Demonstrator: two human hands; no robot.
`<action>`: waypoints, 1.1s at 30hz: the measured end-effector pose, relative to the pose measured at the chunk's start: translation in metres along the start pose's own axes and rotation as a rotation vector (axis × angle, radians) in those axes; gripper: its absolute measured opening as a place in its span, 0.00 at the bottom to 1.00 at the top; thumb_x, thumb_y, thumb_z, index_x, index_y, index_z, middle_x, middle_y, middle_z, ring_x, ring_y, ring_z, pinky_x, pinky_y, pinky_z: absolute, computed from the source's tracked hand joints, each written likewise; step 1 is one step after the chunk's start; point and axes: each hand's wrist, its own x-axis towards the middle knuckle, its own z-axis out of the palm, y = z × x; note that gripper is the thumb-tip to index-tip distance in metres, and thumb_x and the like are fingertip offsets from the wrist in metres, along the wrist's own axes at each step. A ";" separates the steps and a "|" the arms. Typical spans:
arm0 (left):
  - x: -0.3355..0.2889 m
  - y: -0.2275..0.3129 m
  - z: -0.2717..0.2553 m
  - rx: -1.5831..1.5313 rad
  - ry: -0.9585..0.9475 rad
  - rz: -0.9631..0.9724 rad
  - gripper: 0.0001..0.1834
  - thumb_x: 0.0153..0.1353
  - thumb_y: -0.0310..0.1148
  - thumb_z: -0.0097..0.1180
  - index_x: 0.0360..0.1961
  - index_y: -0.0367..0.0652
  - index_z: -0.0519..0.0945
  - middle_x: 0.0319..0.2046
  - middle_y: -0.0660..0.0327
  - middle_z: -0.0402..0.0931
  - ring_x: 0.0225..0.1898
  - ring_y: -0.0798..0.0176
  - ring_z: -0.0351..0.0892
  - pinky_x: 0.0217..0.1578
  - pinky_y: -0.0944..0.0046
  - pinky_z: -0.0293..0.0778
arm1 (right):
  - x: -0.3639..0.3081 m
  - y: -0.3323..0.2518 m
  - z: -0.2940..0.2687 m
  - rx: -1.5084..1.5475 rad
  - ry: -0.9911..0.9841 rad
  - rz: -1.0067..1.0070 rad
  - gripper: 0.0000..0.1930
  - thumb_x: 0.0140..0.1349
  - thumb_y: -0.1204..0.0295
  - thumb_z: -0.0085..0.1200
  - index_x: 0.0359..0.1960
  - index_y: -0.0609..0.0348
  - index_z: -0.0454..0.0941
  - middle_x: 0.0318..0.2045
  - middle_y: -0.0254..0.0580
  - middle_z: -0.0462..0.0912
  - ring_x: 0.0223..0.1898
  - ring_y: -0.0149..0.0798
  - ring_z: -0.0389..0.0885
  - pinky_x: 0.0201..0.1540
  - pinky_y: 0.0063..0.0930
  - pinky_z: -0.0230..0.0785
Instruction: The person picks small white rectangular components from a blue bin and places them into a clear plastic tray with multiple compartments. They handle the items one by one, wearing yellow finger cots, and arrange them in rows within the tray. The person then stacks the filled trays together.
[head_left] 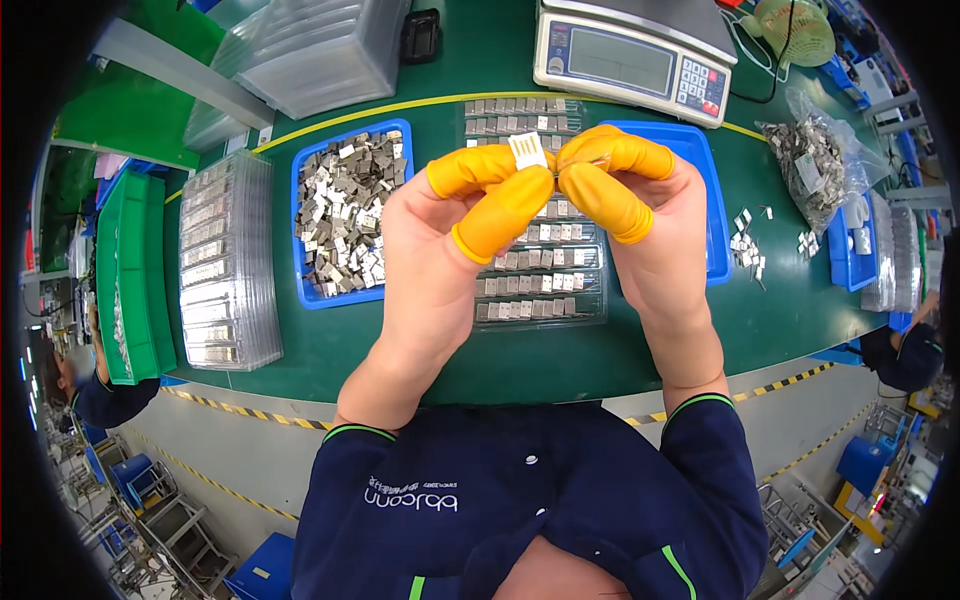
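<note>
Yellow finger cots cover the thumbs and forefingers of both my hands, raised above the middle of the bench. My left hand (440, 225) pinches a white USB connector piece (527, 150) with gold contact strips, held flat side up. Right beside it, the thumb and forefinger of my right hand (660, 205) are pressed together; what they grip is tiny and mostly hidden. Beneath both hands lies a clear plastic tray (545, 323) with rows of metal-shelled USB connectors (530, 284), partly covered by my fingers.
On the left are a blue tray (297, 245) heaped with connectors, stacked clear trays (262, 300) and a green bin (150, 290). To the right sit another blue tray (716, 225), loose small parts (745, 248) and a bag of parts (812, 172). A scale (620, 62) stands behind.
</note>
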 end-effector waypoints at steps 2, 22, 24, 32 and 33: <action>-0.002 0.002 0.003 0.003 -0.010 0.015 0.12 0.46 0.23 0.58 0.35 0.36 0.75 0.30 0.59 0.75 0.29 0.73 0.73 0.28 0.76 0.68 | -0.001 -0.002 0.000 0.009 -0.002 -0.010 0.09 0.45 0.81 0.58 0.30 0.67 0.75 0.29 0.41 0.77 0.32 0.30 0.75 0.39 0.21 0.68; -0.013 -0.004 0.014 -0.095 -0.039 -0.003 0.12 0.44 0.20 0.59 0.33 0.34 0.74 0.31 0.57 0.74 0.33 0.67 0.75 0.37 0.69 0.71 | -0.005 -0.013 -0.005 0.012 -0.053 0.042 0.09 0.44 0.79 0.58 0.29 0.63 0.72 0.28 0.37 0.75 0.31 0.29 0.73 0.38 0.20 0.65; -0.014 -0.004 0.016 -0.104 -0.016 -0.011 0.12 0.44 0.20 0.59 0.32 0.34 0.74 0.30 0.58 0.75 0.32 0.67 0.75 0.36 0.70 0.71 | -0.006 -0.017 -0.001 -0.025 -0.069 0.057 0.08 0.46 0.79 0.56 0.26 0.61 0.69 0.27 0.38 0.71 0.31 0.31 0.70 0.37 0.20 0.63; -0.016 -0.004 0.022 -0.069 0.024 0.033 0.12 0.43 0.21 0.60 0.32 0.34 0.75 0.29 0.60 0.75 0.30 0.70 0.75 0.33 0.72 0.71 | -0.005 -0.020 -0.001 -0.004 -0.080 0.106 0.08 0.44 0.80 0.56 0.24 0.61 0.69 0.27 0.37 0.70 0.31 0.30 0.70 0.36 0.19 0.62; -0.017 -0.005 0.021 -0.070 0.024 0.040 0.12 0.43 0.21 0.60 0.32 0.34 0.75 0.29 0.60 0.75 0.30 0.70 0.75 0.32 0.72 0.71 | -0.005 -0.020 -0.001 -0.011 -0.083 0.110 0.08 0.44 0.80 0.56 0.24 0.61 0.69 0.27 0.37 0.70 0.31 0.30 0.70 0.36 0.19 0.62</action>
